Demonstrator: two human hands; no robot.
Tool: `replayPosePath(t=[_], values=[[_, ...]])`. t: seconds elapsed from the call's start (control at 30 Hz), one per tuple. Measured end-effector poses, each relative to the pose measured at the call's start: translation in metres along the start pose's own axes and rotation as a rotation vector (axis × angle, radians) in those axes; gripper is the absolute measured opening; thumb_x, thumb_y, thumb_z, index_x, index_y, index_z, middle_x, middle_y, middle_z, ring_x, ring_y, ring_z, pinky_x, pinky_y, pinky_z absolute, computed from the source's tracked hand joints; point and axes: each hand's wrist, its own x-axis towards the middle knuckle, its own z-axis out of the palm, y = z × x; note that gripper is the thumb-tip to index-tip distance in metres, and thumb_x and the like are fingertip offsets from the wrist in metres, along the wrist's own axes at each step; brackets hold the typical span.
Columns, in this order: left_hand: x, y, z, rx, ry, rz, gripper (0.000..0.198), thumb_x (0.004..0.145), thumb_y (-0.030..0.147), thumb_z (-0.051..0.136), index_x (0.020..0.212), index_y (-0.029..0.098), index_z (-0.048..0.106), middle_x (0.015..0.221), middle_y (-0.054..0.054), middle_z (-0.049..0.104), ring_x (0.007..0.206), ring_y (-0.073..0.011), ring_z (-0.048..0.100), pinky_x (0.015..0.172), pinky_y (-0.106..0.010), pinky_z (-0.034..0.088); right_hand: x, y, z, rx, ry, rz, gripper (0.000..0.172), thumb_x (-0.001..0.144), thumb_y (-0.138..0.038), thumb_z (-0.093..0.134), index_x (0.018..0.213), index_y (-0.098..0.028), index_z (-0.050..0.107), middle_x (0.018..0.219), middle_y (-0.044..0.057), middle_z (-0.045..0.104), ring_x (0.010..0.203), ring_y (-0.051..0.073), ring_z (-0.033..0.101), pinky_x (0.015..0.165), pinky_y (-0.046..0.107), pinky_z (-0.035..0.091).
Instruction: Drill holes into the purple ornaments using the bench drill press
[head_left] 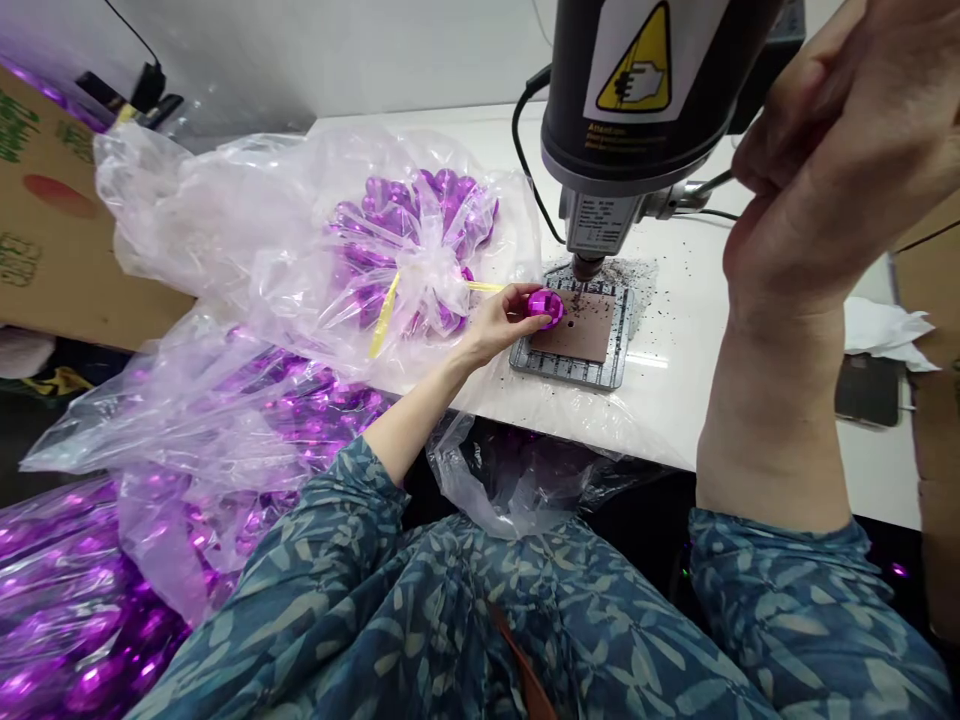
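Observation:
My left hand [502,325] pinches a shiny purple faceted ball [546,308] between thumb and fingers. The ball is over the left part of a brown board [577,340], which has a small hole and lies on a slotted metal base [619,365]. Above the board stands a dark bench drill press [630,150] with a warning label; its chuck [586,268] points down. High at the right, my right hand [847,150] is closed around the press's lever [712,185], whose end the fingers hide.
Clear plastic bags full of purple balls [442,210] lie on the white table [667,420] and at lower left. Dark shavings [637,275] surround the base. A cardboard box [67,220] stands left. A phone [868,388] and white tissue [885,330] lie right.

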Motion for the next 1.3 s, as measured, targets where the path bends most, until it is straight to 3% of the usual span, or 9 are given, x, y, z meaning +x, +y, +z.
replayPosePath(t=[0.13, 0.2, 0.33, 0.43, 0.63, 0.77, 0.97, 1.17, 1.3], values=[[0.003, -0.003, 0.005, 0.040, -0.040, 0.005, 0.072, 0.087, 0.048, 0.097, 0.148, 0.024, 0.069, 0.131, -0.011, 0.082, 0.108, -0.0223, 0.079, 0.102, -0.040, 0.065, 0.001, 0.007, 0.003, -0.043, 0.012, -0.046, 0.088, 0.064, -0.104, 0.037, 0.058, -0.019, 0.017, 0.054, -0.003, 0.018, 0.045, -0.003, 0.028, 0.055, 0.021, 0.027], [0.005, -0.003, 0.008, 0.062, -0.041, 0.007, 0.072, 0.087, 0.045, 0.098, 0.148, 0.023, 0.068, 0.129, -0.011, 0.081, 0.107, -0.0226, 0.079, 0.100, -0.040, 0.065, 0.001, 0.013, 0.006, -0.012, 0.058, -0.091, 0.091, 0.064, -0.111, 0.028, 0.060, -0.021, 0.013, 0.053, -0.003, 0.017, 0.044, -0.002, 0.028, 0.054, 0.021, 0.024], [0.007, 0.003, 0.016, 0.174, -0.012, 0.025, 0.065, 0.082, 0.037, 0.100, 0.136, 0.019, 0.069, 0.128, -0.012, 0.080, 0.102, -0.0215, 0.076, 0.095, -0.038, 0.065, 0.001, 0.016, 0.007, -0.029, 0.066, -0.102, 0.094, 0.071, -0.113, 0.026, 0.058, -0.021, 0.015, 0.051, -0.003, 0.020, 0.043, -0.004, 0.022, 0.056, 0.022, 0.024], [0.010, 0.006, 0.023, 0.286, 0.003, 0.090, 0.061, 0.080, 0.033, 0.099, 0.133, 0.019, 0.071, 0.129, -0.011, 0.078, 0.103, -0.0214, 0.075, 0.095, -0.037, 0.064, 0.001, 0.011, 0.006, -0.078, 0.019, -0.075, 0.091, 0.073, -0.113, 0.022, 0.060, -0.023, 0.016, 0.053, -0.002, 0.026, 0.045, -0.003, 0.025, 0.057, 0.023, 0.025], [0.018, -0.006, 0.038, 0.429, 0.045, 0.274, 0.062, 0.080, 0.036, 0.101, 0.133, 0.020, 0.074, 0.128, -0.011, 0.074, 0.123, -0.0303, 0.073, 0.109, -0.045, 0.063, 0.002, 0.013, 0.005, -0.034, 0.045, -0.115, 0.088, 0.075, -0.111, 0.023, 0.057, -0.026, 0.013, 0.051, -0.001, 0.022, 0.044, -0.002, 0.025, 0.056, 0.025, 0.021], [0.017, -0.019, 0.045, 0.439, 0.013, 0.349, 0.062, 0.090, 0.041, 0.094, 0.143, 0.021, 0.069, 0.136, -0.012, 0.076, 0.133, -0.0332, 0.073, 0.118, -0.049, 0.060, 0.004, 0.009, -0.005, -0.065, -0.102, -0.072, 0.080, 0.079, -0.104, 0.037, 0.058, -0.028, 0.023, 0.054, 0.000, 0.033, 0.047, 0.000, 0.033, 0.059, 0.027, 0.028], [0.011, -0.032, 0.049, 0.328, 0.022, 0.300, 0.067, 0.095, 0.055, 0.090, 0.147, 0.022, 0.063, 0.142, -0.016, 0.077, 0.133, -0.0348, 0.076, 0.116, -0.052, 0.063, 0.001, -0.008, -0.018, -0.128, -0.160, -0.007, 0.074, 0.077, -0.096, 0.051, 0.059, -0.027, 0.034, 0.058, 0.000, 0.039, 0.052, 0.000, 0.038, 0.066, 0.027, 0.036], [0.013, -0.032, 0.049, 0.229, 0.003, 0.249, 0.074, 0.088, 0.059, 0.093, 0.146, 0.022, 0.066, 0.143, -0.016, 0.077, 0.138, -0.0367, 0.075, 0.121, -0.054, 0.060, 0.002, -0.006, -0.015, -0.070, -0.188, -0.055, 0.077, 0.075, -0.098, 0.051, 0.057, -0.025, 0.030, 0.055, -0.002, 0.034, 0.047, -0.001, 0.035, 0.058, 0.026, 0.030], [0.014, -0.029, 0.048, 0.224, -0.001, 0.231, 0.077, 0.086, 0.063, 0.094, 0.144, 0.021, 0.067, 0.143, -0.016, 0.077, 0.139, -0.0367, 0.074, 0.123, -0.053, 0.058, -0.012, -0.019, -0.014, -0.109, -0.200, -0.100, 0.076, 0.091, -0.081, 0.056, 0.058, -0.023, 0.021, 0.055, -0.002, 0.036, 0.052, -0.004, 0.032, 0.064, 0.025, 0.030]])
